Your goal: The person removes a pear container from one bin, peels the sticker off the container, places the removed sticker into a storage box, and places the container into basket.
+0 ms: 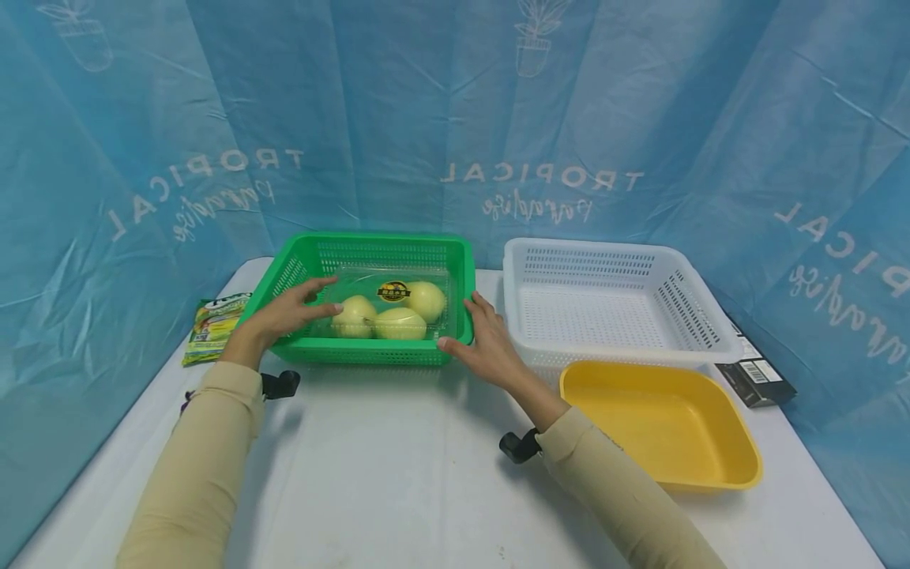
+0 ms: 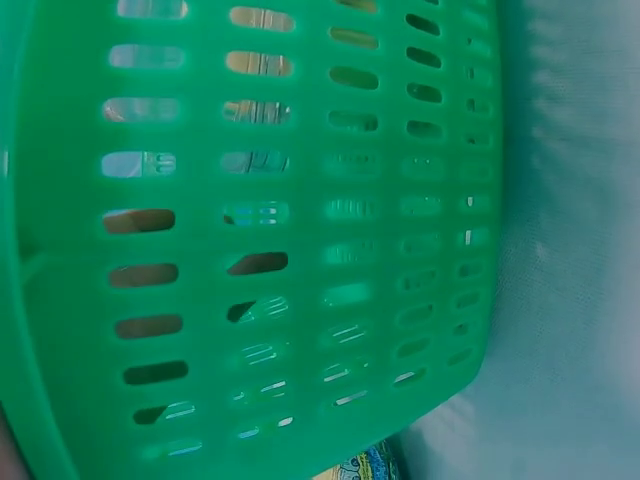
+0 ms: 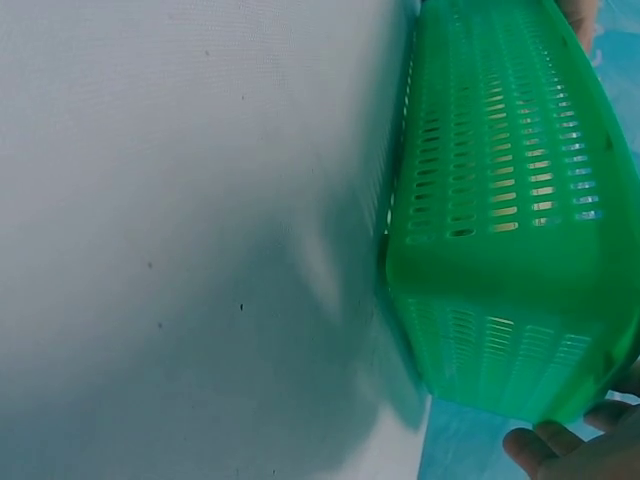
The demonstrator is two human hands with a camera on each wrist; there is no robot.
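Note:
A green perforated basket [image 1: 370, 352] stands at the back of the white table. Inside it lies a clear plastic box [image 1: 364, 278] with a dark and gold label, holding three round pale yellow-green fruits [image 1: 400, 324]. My left hand [image 1: 287, 314] reaches over the basket's left rim, fingers extended and spread at the left end of the box. Against the basket's right front corner rests my right hand [image 1: 490, 344], thumb and fingers apart at the rim. In the right wrist view, the right hand's fingertips [image 3: 555, 440] are right at the basket's end wall [image 3: 500, 350].
Right of the green basket stands a white perforated basket [image 1: 604, 357], with a yellow tub [image 1: 661, 419] in front of it. A black box [image 1: 757, 379] lies by the table's right edge. A green and yellow packet [image 1: 213, 328] lies left. Behind hangs a blue curtain [image 1: 398, 118].

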